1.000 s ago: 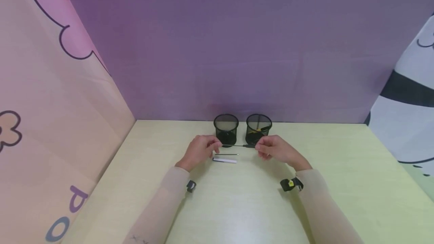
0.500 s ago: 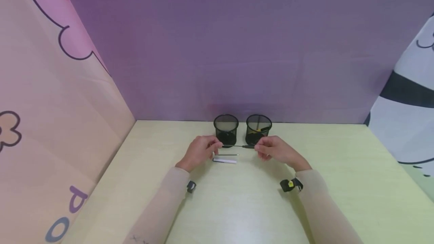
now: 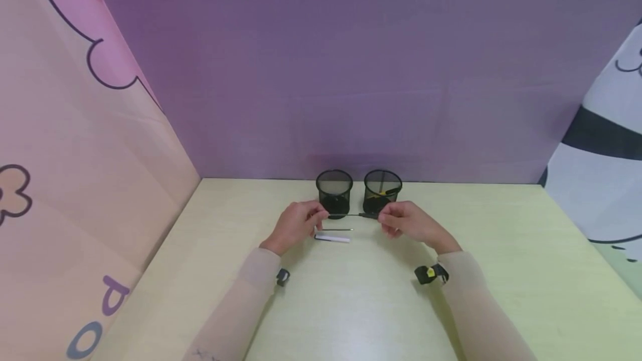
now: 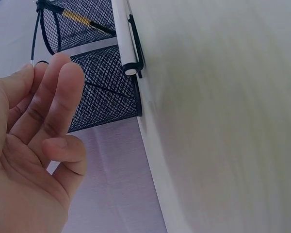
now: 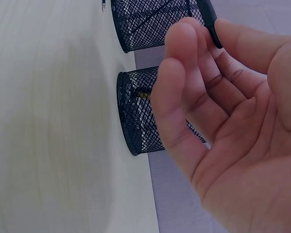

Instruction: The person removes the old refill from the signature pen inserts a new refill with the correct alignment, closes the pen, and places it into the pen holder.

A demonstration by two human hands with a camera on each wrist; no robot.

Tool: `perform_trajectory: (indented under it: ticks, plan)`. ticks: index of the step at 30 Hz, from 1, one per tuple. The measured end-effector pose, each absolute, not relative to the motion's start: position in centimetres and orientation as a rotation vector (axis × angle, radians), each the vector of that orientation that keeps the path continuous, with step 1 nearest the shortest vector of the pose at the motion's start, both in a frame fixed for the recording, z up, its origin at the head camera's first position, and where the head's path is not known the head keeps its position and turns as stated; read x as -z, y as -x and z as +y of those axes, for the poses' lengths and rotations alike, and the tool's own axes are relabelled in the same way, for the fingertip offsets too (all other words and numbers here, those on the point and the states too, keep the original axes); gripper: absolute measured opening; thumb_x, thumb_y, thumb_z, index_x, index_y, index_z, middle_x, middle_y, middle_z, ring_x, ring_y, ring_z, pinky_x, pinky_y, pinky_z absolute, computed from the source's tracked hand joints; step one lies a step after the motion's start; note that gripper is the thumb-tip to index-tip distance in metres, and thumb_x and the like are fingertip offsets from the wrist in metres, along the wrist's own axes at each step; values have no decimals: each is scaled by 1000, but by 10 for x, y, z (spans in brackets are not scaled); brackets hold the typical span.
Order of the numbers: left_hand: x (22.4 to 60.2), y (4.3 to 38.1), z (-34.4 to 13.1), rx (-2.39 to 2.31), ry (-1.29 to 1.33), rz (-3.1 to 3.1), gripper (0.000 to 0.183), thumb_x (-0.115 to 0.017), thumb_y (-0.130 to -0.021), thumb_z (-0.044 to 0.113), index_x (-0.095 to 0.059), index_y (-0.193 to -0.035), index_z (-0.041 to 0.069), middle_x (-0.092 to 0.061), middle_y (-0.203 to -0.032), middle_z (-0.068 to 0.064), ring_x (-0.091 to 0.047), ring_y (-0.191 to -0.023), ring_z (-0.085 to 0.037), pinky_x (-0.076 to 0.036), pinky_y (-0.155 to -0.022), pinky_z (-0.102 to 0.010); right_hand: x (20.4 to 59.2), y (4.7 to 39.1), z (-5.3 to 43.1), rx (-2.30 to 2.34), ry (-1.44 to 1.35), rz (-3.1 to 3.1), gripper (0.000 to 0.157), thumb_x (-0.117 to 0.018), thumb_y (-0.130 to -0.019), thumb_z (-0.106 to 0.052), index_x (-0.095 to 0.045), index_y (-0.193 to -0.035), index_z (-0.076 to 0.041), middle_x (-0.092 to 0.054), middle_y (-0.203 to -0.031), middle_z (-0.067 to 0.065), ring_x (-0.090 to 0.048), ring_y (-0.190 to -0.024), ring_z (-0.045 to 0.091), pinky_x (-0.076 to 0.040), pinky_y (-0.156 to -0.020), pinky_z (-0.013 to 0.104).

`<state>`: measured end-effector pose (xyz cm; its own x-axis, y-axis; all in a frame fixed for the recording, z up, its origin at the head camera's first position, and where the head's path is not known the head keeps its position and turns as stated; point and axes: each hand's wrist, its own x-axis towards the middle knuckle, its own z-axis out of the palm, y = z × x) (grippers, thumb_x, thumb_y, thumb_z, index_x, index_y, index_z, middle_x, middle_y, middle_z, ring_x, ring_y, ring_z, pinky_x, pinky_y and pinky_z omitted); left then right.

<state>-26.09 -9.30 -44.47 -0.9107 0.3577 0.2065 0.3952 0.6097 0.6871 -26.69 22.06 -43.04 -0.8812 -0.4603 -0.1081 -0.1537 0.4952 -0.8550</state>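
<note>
Above the table, both hands hold opposite ends of a thin dark rod point(image 3: 345, 215) with a thicker black end section. My left hand point(image 3: 300, 224) pinches the thin end between thumb and index finger, the other fingers loosely bent. At the thicker black end, my right hand point(image 3: 407, 220) pinches with thumb and fingertips; the left wrist view shows this rod point(image 4: 34, 41) slanting upward from the fingers. Below it on the table lie a thin pen refill point(image 3: 338, 229) with a bright tip and a white pen cap or barrel point(image 3: 333, 238) with a black clip point(image 4: 136, 41).
Two black mesh pen cups stand behind the hands, a left cup point(image 3: 334, 184) and a right cup point(image 3: 382, 184). Inside the right one leans a yellow-and-black pen-like thing point(image 3: 387, 192). A purple backdrop point(image 3: 321, 71) rises at the rear edge of the pale table point(image 3: 346, 305).
Both hands stay almost in place, with only a very slight shift of the right hand and the rod.
</note>
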Motion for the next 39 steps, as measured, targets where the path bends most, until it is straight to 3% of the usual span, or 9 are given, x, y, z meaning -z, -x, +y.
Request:
perform_trajectory:
  ticks: [14,22,39]
  plan:
    - [444,259,-91,1205,656,-2791,22,-62,-103,26,-74,-107,8,-69,-73,2,-59,-57,-10,-45,-54,-24,434,268,220,1357,526,2399,30,-58,-106,-21,-63,-113,8,-68,-89,9,-63,-79,20,-61,-76,37]
    - [446,259,-89,1224,663,-2795,22,-61,-104,25,-74,-108,8,-72,-77,-3,-59,-59,-11,-45,-54,-24,433,267,218,1358,560,2408,30,-58,-105,-20,-63,-111,9,-68,-87,10,-62,-76,17,-59,-73,32]
    - [446,255,-83,1243,666,-2781,19,-64,-102,24,-75,-105,9,-71,-76,-4,-57,-57,-10,-43,-51,-22,436,268,214,1365,558,2430,28,-61,-104,-20,-67,-109,7,-69,-86,7,-65,-79,20,-60,-75,32]
